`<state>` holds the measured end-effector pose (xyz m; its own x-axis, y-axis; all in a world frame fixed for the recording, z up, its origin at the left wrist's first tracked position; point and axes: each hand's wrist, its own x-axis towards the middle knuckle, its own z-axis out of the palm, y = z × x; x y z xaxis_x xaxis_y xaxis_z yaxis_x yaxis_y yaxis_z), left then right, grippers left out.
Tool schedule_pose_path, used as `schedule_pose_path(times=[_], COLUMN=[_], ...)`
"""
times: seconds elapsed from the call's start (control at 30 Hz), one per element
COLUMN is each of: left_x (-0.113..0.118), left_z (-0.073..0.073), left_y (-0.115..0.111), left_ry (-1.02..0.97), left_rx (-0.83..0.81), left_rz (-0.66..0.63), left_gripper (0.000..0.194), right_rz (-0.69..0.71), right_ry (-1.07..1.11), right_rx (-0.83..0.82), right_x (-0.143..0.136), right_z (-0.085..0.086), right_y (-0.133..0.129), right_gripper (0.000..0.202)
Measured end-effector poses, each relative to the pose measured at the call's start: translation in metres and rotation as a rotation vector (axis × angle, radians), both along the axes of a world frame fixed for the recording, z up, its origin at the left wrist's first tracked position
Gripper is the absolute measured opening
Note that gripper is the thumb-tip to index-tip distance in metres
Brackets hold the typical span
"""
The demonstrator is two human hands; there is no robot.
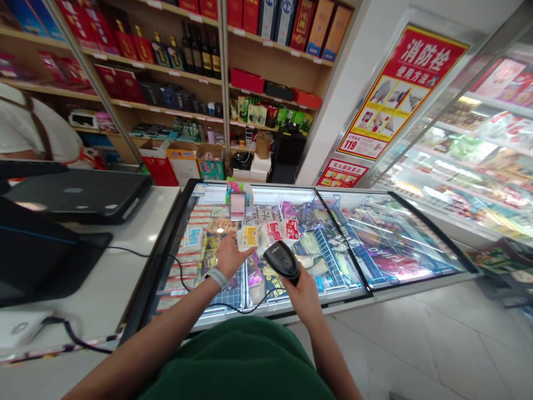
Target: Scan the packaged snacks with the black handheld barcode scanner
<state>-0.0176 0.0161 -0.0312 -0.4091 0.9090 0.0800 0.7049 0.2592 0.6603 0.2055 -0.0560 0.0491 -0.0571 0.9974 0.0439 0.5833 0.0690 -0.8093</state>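
In my right hand [306,294] is a black handheld barcode scanner [280,259], its head pointing up and left over the freezer's glass top. My left hand [231,256], with a pale watch band [217,278] at the wrist, has its thumb stretched out to the right and apart from the fingers. Just beyond it lies a small yellow-and-white pack [250,235]; I cannot tell whether the fingers touch it. To the right are a red-and-white pack [273,231] and another red pack [292,229]. A light-blue-and-white pack [192,238] lies to the left.
The glass-topped chest freezer [339,300] holds bagged goods. A black scanner cord [250,309] loops across it. At left, a counter [137,233] bears a dark flat device [79,191]. A colourful object with a card [237,205] stands behind. Another person [37,125] is at far left.
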Motion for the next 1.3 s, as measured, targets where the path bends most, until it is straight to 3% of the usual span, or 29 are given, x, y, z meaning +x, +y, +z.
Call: schedule_pose_path(times=[0.27,0.57,0.8,0.93,1.3], left_x=[0.021,0.005,0.013,0.017,-0.011], left_z=[-0.004,-0.008,-0.008,-0.008,-0.003], left_y=[0.011,0.007,0.009,0.016,0.006], left_ry=[0.068,0.082,0.092,0.097,0.181], left_rx=[-0.062,-0.093,-0.04,-0.074,-0.081], left_rz=[-0.007,-0.036,-0.012,-0.004,-0.059], left_gripper=[0.085,0.058,0.081,0.074,0.062], right_rz=[-0.002,-0.024,-0.016,0.002,0.0], right_ry=[0.064,0.021,0.018,0.021,0.0], right_rx=[0.035,0.032,0.027,0.036,-0.018], right_x=[0.006,0.008,0.003,0.002,0.001], right_z=[-0.003,-0.003,-0.001,-0.004,-0.001], right_y=[-0.006,-0.007,-0.007,-0.007,-0.003], right_gripper=[0.034,0.034,0.034,0.033,0.027])
